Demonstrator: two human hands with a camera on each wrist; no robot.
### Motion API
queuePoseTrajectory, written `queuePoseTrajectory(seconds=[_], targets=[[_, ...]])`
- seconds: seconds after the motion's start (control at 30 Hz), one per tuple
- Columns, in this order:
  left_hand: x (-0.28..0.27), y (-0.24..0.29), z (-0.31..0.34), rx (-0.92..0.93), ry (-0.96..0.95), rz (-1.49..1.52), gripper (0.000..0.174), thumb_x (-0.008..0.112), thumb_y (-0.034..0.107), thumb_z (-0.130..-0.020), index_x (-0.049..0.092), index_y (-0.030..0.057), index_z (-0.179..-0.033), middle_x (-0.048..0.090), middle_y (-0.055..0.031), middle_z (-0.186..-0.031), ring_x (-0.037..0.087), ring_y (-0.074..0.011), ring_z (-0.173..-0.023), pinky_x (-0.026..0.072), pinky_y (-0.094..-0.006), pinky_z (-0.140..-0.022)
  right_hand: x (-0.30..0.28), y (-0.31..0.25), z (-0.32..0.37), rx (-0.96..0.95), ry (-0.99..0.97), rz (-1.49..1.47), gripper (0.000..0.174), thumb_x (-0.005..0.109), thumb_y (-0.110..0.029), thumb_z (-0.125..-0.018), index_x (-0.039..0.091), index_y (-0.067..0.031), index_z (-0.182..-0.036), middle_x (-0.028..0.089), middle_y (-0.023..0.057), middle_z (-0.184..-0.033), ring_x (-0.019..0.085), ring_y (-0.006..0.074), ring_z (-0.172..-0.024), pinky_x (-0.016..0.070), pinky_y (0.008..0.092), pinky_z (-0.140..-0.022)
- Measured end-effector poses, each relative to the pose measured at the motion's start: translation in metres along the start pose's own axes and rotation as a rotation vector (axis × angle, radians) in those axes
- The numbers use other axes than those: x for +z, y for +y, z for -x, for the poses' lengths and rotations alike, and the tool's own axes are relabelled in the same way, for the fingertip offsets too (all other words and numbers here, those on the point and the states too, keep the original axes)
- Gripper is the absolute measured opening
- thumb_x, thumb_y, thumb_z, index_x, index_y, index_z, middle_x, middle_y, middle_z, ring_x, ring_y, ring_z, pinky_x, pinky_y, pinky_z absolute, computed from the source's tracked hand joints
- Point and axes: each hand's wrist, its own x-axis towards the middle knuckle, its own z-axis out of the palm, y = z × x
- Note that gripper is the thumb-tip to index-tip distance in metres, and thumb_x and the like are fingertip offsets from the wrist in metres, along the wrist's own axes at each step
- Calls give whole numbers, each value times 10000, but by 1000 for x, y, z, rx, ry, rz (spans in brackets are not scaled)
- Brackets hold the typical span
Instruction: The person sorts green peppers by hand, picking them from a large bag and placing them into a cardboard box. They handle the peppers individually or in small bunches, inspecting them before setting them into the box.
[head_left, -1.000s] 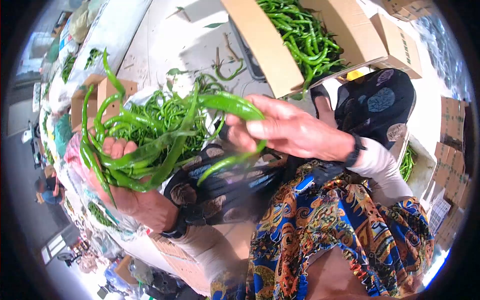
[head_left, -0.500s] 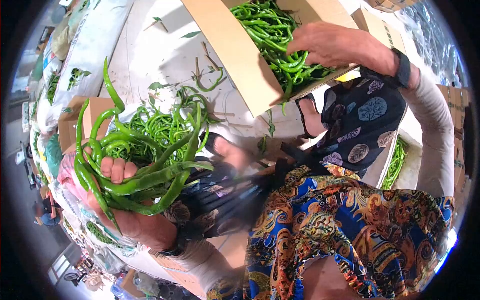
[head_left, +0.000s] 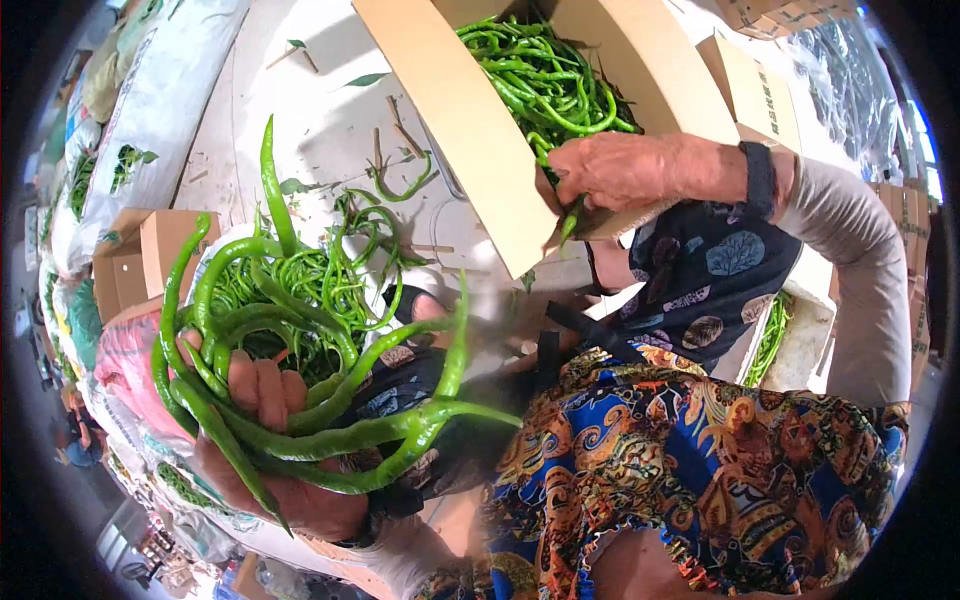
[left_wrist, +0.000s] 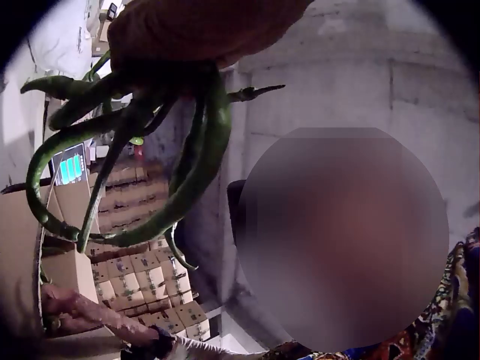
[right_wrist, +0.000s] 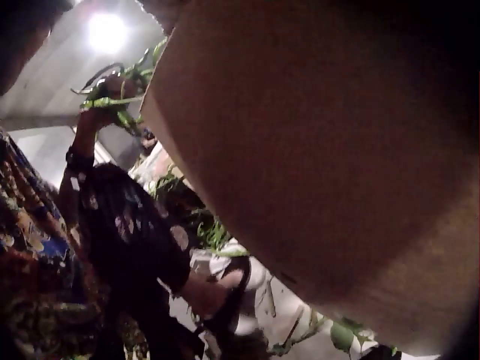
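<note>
Several long green chili peppers stick out from my left hand, whose fingers curl round them. The same bunch hangs below the hand in the left wrist view. At the near corner of an open cardboard box, my right hand has its fingers bent over a green chili pepper, whose end pokes out beneath them. More green chili peppers fill the box beside that hand. In the right wrist view the box's side covers most of the picture and hides the fingers.
Behind the left hand lies a heap of thinner green peppers. A small carton and a white sack stand at the left. Stems and leaves litter the floor. A white crate with peppers is at the right.
My right hand has gone from a pepper near the left-hand bunch to the box, then to its near corner. My left hand keeps its bunch and has moved slightly down.
</note>
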Motion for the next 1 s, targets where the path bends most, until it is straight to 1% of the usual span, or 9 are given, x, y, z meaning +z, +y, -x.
queuePoseTrajectory(seconds=[0.13,0.27,0.33,0.4,0.53,0.63,0.8,0.83,1.0], targets=[[3,0,3,23,-24,-51,547,500,210,-897,319,-6,-1366,457,-48,-838,402,-117,-667,375,-261,-610,-16,1,16,-113,454,-291,220,617,-153,-853,634,0,-1011,656,121,-948,631,218,-901,512,317,-771],[1,-2,4,19,-80,-20,541,500,221,-898,331,-9,-1358,466,-49,-846,401,-119,-665,375,-260,-621,-83,-13,50,241,714,-624,393,583,-419,-906,627,-37,-982,655,58,-820,631,135,-772,518,264,-681],[0,-1,4,20,-93,-20,535,496,224,-901,335,-9,-1355,469,-51,-849,401,-120,-667,376,-259,-627,-105,-4,52,198,737,-904,203,601,-253,-929,612,-54,-969,654,23,-798,571,51,-651,459,196,-561],[0,0,2,-23,-17,-18,514,479,225,-908,341,-9,-1345,466,-52,-843,393,-123,-674,372,-258,-630,-86,43,36,364,663,-771,439,615,-461,-871,624,-40,-995,656,73,-817,637,150,-751,525,267,-663],[11,-8,4,15,27,-68,496,465,213,-911,340,-8,-1337,466,-52,-834,386,-125,-680,366,-258,-621,-33,35,4,546,95,-447,445,648,-368,-858,594,21,-1068,649,118,-924,635,230,-796,524,343,-722],[7,-7,5,13,52,-63,507,476,216,-906,339,-11,-1339,456,-50,-832,383,-125,-686,363,-260,-615,-14,48,-13,322,-142,-305,421,657,-327,-838,597,15,-1076,651,145,-932,637,271,-796,512,367,-728],[7,-7,-2,-71,-109,72,548,497,250,-897,342,-11,-1353,406,-25,-822,369,-115,-690,351,-248,-601,-55,30,8,235,162,-164,377,609,-249,-851,585,12,-1122,653,150,-931,636,257,-788,503,359,-736],[18,-11,2,7,165,-87,535,489,269,-901,372,-15,-1339,400,-14,-804,370,-118,-677,347,-241,-593,-65,15,10,241,206,-242,359,593,-244,-866,587,15,-1114,648,129,-916,631,226,-779,502,338,-726],[2,-6,-5,-89,-205,-46,461,458,211,-924,435,-36,-1313,519,-74,-905,506,-142,-785,418,-237,-629,-88,-78,20,117,327,-661,321,562,-217,-912,596,47,-1090,628,65,-864,606,131,-807,511,296,-713]])
